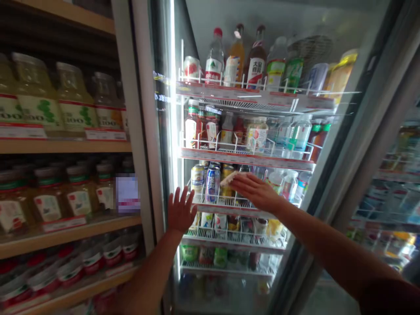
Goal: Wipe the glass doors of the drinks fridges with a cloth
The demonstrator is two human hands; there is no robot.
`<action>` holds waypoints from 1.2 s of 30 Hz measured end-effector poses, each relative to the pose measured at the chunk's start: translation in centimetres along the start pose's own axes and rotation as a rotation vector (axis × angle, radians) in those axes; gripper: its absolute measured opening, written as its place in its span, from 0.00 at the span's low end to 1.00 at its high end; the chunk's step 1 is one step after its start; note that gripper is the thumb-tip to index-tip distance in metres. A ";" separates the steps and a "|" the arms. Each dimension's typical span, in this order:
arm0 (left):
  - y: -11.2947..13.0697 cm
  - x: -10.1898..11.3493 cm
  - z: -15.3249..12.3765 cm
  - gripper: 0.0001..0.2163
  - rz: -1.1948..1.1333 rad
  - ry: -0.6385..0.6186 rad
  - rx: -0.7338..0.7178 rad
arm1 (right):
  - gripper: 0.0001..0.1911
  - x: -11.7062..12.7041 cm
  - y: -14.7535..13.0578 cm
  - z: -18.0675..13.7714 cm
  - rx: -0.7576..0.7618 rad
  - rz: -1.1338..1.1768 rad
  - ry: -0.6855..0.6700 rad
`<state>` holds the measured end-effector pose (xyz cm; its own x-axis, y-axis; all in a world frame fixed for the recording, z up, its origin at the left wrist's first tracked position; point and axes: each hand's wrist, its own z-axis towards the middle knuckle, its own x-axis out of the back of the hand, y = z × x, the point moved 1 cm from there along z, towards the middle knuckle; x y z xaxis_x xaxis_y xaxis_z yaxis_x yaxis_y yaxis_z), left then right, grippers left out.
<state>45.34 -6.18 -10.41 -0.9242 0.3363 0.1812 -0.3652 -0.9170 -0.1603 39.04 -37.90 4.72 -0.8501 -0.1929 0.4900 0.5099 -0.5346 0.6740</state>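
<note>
A tall drinks fridge with a glass door (226, 291) stands in front of me, its lit shelves showing through the pane. My left hand (181, 210) is raised at the left side of the glass, fingers spread, holding nothing. Whether its palm touches the pane I cannot tell. Nearer the middle, my right hand (254, 189) lies almost flat over a pale folded cloth (231, 177), which pokes out past the fingertips against the glass. Behind the hands are a blue can (213, 184) and a white-and-gold can (197, 178) on a wire shelf.
Wooden shelves (65, 146) with rows of juice bottles (77, 94) stand close on the left. A blurred screen-like patch (127, 193) sits at their edge. The grey door frame (370, 100) slants down the right side, with another stocked fridge (390, 175) beyond.
</note>
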 end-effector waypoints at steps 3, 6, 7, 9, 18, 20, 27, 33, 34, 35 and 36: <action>0.2 0.2 0.0 0.34 0.009 0.010 -0.006 | 0.33 2.5 4.7 1.1 -0.268 -0.097 0.184; 0.5 0.9 0.4 0.32 0.012 0.051 0.000 | 0.32 2.9 5.7 1.3 -0.455 -0.140 0.338; 0.5 1.2 1.0 0.30 0.012 0.073 0.005 | 0.33 2.4 4.7 1.0 -0.433 -0.125 0.330; 0.4 2.0 3.4 0.27 0.012 0.113 0.019 | 0.33 0.9 2.1 0.0 -0.260 -0.062 0.224; 1.4 4.2 22.0 0.27 -0.090 0.064 0.007 | 0.36 3.9 7.0 0.2 -0.365 -0.125 0.327; 1.9 3.6 22.8 0.29 -0.111 0.049 -0.016 | 0.38 3.5 6.5 -0.4 -0.444 -0.147 0.407; 1.9 2.6 21.7 0.31 -0.127 0.051 -0.029 | 0.36 2.7 5.2 -2.3 -0.017 -0.028 0.017; 1.9 2.7 21.9 0.31 -0.071 0.074 -0.051 | 0.36 4.3 8.7 0.5 -0.381 -0.167 0.365; 1.9 2.7 21.8 0.31 -0.062 0.075 -0.056 | 0.36 4.0 8.0 0.9 -0.289 -0.144 0.293; 1.8 2.7 21.8 0.31 -0.055 0.077 -0.061 | 0.36 3.7 7.3 1.2 -0.172 -0.111 0.192; 1.8 2.6 21.8 0.31 -0.052 0.081 -0.065 | 0.36 3.5 6.9 1.6 -0.069 -0.078 0.096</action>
<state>44.69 -11.64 10.93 -0.9090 0.4014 0.1122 -0.4166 -0.8832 -0.2155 39.77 -41.00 12.01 -0.8974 -0.2247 0.3797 0.4338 -0.6060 0.6668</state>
